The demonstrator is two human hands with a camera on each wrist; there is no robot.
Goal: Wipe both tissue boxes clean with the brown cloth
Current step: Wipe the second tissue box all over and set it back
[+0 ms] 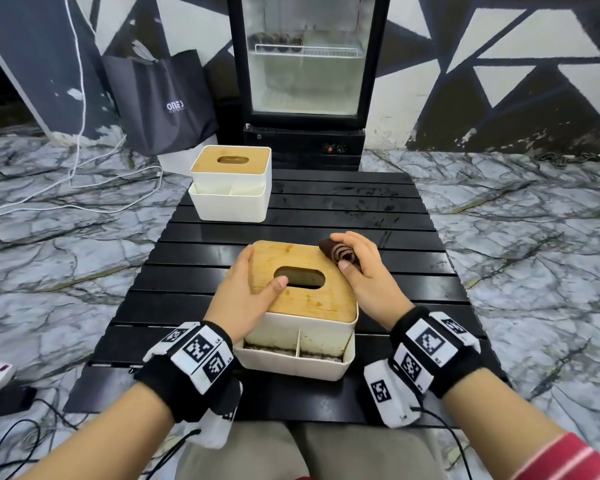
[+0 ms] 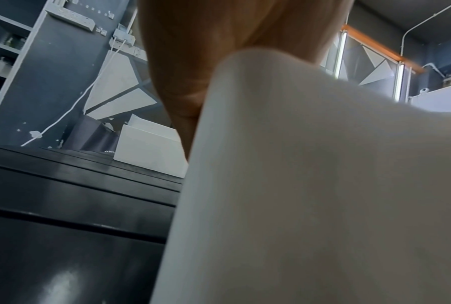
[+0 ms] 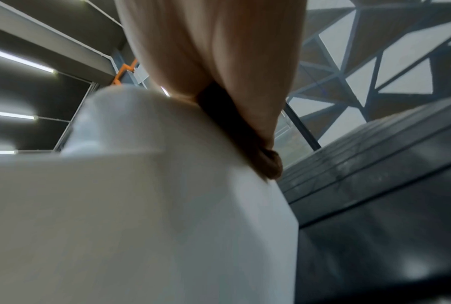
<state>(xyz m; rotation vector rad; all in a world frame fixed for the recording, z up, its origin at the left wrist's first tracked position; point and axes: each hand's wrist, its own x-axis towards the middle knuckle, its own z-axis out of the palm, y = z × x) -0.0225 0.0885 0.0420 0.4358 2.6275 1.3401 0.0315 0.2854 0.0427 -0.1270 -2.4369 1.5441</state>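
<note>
The near tissue box, white with a wooden lid and an oval slot, stands mid-table with a grimy front tray. My left hand holds its left side, thumb lying on the lid beside the slot. My right hand grips the bunched brown cloth against the lid's far right corner. The left wrist view shows the box wall close up under my left hand. In the right wrist view the cloth sits between my right hand and the box. The second tissue box stands at the table's far left corner, untouched.
The black slatted table stands on a marbled floor, with smudges on its far slats. Beyond it are a glass-door fridge and a dark tote bag. White cables trail over the floor at left.
</note>
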